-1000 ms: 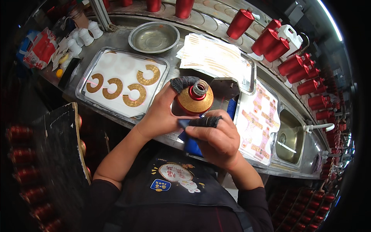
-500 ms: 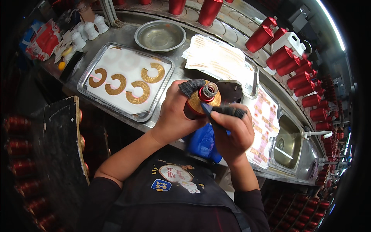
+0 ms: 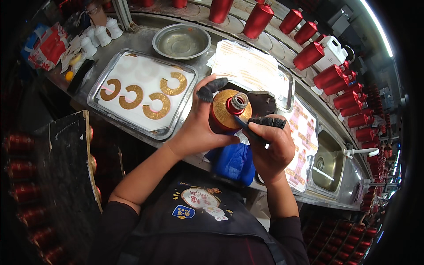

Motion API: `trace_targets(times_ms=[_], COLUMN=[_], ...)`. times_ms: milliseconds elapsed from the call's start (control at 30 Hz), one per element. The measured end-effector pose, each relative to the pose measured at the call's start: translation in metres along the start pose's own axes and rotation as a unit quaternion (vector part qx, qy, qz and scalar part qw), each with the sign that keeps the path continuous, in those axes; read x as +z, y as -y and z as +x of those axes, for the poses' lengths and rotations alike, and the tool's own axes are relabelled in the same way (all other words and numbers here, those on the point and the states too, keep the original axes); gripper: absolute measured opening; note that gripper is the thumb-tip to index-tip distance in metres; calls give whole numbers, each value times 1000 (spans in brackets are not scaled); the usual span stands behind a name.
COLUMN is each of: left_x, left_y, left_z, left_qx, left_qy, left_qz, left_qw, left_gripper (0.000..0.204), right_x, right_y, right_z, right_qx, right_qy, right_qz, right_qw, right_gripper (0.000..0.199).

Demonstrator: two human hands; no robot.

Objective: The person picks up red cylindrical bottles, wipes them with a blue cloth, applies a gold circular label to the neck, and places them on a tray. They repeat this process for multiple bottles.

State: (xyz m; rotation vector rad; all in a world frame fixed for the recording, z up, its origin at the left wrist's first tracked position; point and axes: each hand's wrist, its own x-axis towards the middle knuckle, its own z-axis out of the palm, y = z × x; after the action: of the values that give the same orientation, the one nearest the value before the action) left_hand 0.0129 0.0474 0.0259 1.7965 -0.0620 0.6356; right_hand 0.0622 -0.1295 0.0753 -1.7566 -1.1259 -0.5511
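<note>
A red bottle [image 3: 219,125] with a threaded glass neck stands tilted in front of me, its shoulder covered by a gold ring-shaped decal [image 3: 224,107]. From its left side my left hand [image 3: 199,126] cups the bottle, thumb below and black-sleeved fingers at the far side. My right hand [image 3: 274,143], one finger also in black, grips a thin dark scraper [image 3: 242,123]. The scraper's tip rests on the gold decal beside the neck. More gold C-shaped decals [image 3: 131,97] lie on white sheets in a steel tray [image 3: 167,132] to the left.
Behind the tray is a round metal bowl [image 3: 182,42]. Paper sheets [image 3: 243,64] are piled beyond the bottle. On the right are pink-and-gold decal sheets [image 3: 302,148] and a sink [image 3: 329,163]. Red bottles [image 3: 259,20] line a conveyor; a blue cloth [image 3: 234,163] hangs below my hands.
My left fingers have lifted off the bottle's shoulder, uncovering more of the gold decal. The right hand with the scraper has shifted slightly right. Bottles on the conveyor have moved along to the right.
</note>
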Motion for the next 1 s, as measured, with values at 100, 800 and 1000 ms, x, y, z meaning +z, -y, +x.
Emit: trace_targets(times_ms=[100, 800, 1000], left_x=[-8, -1, 2], left_y=[-1, 3, 4], left_z=[6, -5, -7], left_qx=[-102, 32, -16], left_qy=[127, 13, 73], left_qz=[-76, 108, 10], left_qw=[984, 994, 997], left_gripper=[89, 85, 85], right_x=[2, 10, 9], right_y=[-5, 1, 0], right_z=[0, -2, -1], right_qx=[-5, 9, 12], right_qy=[6, -2, -6], right_qz=[9, 27, 18], right_qw=[1000, 1000, 1000], right_gripper=[30, 30, 30])
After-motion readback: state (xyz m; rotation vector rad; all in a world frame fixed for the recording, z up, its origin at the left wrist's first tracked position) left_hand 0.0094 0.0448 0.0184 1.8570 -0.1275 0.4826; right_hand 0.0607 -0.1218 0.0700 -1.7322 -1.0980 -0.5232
